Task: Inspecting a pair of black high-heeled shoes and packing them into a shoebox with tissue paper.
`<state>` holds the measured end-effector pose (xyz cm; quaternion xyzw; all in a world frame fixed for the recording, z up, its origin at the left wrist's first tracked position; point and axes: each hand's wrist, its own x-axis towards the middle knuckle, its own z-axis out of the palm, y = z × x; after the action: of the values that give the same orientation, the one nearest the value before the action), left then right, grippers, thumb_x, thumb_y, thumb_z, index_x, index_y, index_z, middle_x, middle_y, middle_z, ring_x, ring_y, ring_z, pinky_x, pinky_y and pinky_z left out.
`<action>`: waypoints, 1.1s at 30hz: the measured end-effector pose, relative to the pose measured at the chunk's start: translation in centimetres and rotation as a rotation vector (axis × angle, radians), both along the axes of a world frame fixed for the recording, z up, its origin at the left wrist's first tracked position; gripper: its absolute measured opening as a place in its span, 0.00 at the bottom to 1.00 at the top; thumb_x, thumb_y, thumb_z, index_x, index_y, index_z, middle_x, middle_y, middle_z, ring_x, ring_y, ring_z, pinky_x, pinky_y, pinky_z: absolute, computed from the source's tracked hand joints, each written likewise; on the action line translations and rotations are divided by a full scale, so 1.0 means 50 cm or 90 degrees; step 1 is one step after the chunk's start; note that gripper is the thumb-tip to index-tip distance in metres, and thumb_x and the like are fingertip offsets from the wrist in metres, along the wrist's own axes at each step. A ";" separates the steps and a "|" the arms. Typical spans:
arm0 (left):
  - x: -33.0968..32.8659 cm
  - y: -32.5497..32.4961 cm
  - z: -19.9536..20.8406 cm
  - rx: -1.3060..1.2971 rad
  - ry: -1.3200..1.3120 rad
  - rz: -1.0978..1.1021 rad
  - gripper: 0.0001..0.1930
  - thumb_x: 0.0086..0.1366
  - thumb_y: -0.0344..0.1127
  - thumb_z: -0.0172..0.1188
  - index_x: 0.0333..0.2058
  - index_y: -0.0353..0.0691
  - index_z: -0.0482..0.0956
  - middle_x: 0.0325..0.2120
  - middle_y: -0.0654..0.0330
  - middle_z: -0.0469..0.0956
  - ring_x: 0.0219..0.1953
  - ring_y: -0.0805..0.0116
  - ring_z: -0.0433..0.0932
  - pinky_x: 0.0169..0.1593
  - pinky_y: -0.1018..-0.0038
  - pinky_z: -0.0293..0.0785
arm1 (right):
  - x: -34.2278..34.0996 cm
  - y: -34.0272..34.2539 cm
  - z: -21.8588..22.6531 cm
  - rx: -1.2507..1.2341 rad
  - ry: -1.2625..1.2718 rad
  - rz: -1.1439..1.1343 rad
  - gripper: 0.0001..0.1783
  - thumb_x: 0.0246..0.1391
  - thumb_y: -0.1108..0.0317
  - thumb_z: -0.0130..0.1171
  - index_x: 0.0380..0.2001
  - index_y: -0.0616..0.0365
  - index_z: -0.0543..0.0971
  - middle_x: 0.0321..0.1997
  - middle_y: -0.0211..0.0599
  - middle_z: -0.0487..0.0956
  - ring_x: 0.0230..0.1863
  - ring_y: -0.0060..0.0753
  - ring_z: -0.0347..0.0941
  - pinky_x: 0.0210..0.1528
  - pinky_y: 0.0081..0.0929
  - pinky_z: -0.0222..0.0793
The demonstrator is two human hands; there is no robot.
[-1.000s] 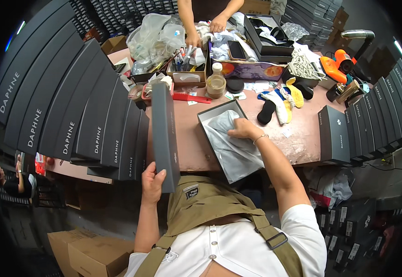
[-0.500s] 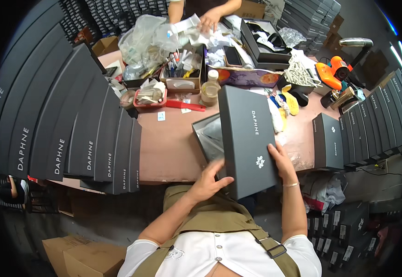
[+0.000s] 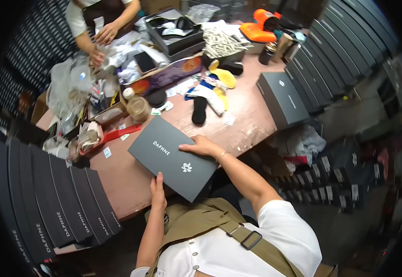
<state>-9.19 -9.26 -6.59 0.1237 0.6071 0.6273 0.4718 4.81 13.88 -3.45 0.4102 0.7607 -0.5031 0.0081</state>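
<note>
A dark grey shoebox (image 3: 164, 161) with a pale flower mark lies at the table's front edge, its lid on top and nothing of the inside showing. My left hand (image 3: 158, 193) grips its near left side, thumb up at the lid's edge. Across the far right edge, my right hand (image 3: 202, 147) holds the box with the thumb lying on the lid; its other fingers are partly hidden. Beyond the box, a black shoe-shaped pad (image 3: 200, 110) rests beside yellow, white and blue cloths (image 3: 221, 85).
Tall rows of grey shoeboxes stand at left (image 3: 44, 198) and right (image 3: 339, 41). A single box (image 3: 281, 99) sits at the table's right edge. A bottle (image 3: 137, 107), red brush (image 3: 122, 133), open shoebox (image 3: 175, 41) and orange heat gun (image 3: 259, 27) lie farther back. Across the table, a co-worker's hands (image 3: 104, 39) handle white paper.
The lid, tilted up beside the open box before, now lies flat over it. My right hand has moved to the far edge. The view has turned to the right.
</note>
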 end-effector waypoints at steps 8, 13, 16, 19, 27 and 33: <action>0.106 0.140 0.076 0.092 -0.061 -0.134 0.35 0.66 0.43 0.58 0.64 0.29 0.55 0.60 0.50 0.63 0.57 0.60 0.68 0.59 0.66 0.67 | 0.298 0.043 0.197 -0.293 0.393 -0.201 0.37 0.53 0.66 0.62 0.65 0.58 0.61 0.57 0.38 0.73 0.52 0.27 0.73 0.55 0.27 0.69; 0.241 0.247 0.284 0.383 0.186 -0.497 0.33 0.62 0.38 0.63 0.63 0.38 0.59 0.57 0.51 0.66 0.50 0.65 0.72 0.52 0.70 0.72 | 0.595 0.281 0.402 0.020 0.154 -0.343 0.28 0.58 0.59 0.56 0.58 0.63 0.70 0.51 0.32 0.75 0.51 0.23 0.68 0.57 0.23 0.63; 0.216 0.175 0.264 0.307 0.287 -0.549 0.27 0.62 0.33 0.62 0.59 0.38 0.67 0.53 0.55 0.71 0.48 0.66 0.74 0.53 0.71 0.73 | 0.602 0.363 0.379 0.455 -0.240 -0.298 0.42 0.54 0.50 0.60 0.65 0.62 0.60 0.64 0.52 0.65 0.67 0.42 0.59 0.65 0.30 0.55; 0.151 0.049 0.144 0.258 0.454 -0.528 0.26 0.63 0.39 0.61 0.57 0.37 0.69 0.53 0.52 0.71 0.45 0.64 0.76 0.50 0.71 0.74 | 0.555 0.379 0.294 0.429 -0.497 -0.267 0.54 0.42 0.55 0.70 0.68 0.53 0.52 0.67 0.56 0.60 0.68 0.56 0.55 0.65 0.49 0.53; -0.015 -0.220 0.137 -0.015 0.538 -0.239 0.23 0.62 0.40 0.61 0.54 0.38 0.73 0.36 0.50 0.78 0.35 0.62 0.79 0.41 0.70 0.74 | -0.135 -0.087 0.665 0.673 0.361 0.316 0.44 0.44 0.72 0.65 0.66 0.48 0.61 0.70 0.44 0.59 0.67 0.52 0.58 0.66 0.38 0.57; -0.006 -0.244 0.181 0.102 0.562 -0.224 0.24 0.62 0.39 0.62 0.54 0.36 0.72 0.44 0.49 0.76 0.43 0.58 0.78 0.48 0.68 0.73 | -0.463 -0.580 0.972 1.038 0.887 0.682 0.48 0.35 0.56 0.74 0.63 0.46 0.66 0.69 0.50 0.57 0.68 0.52 0.54 0.66 0.50 0.53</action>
<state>-9.47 -21.47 2.47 0.5148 0.6689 0.4707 0.2571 -18.32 -15.14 45.15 -0.4346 0.7707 0.0803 -0.4591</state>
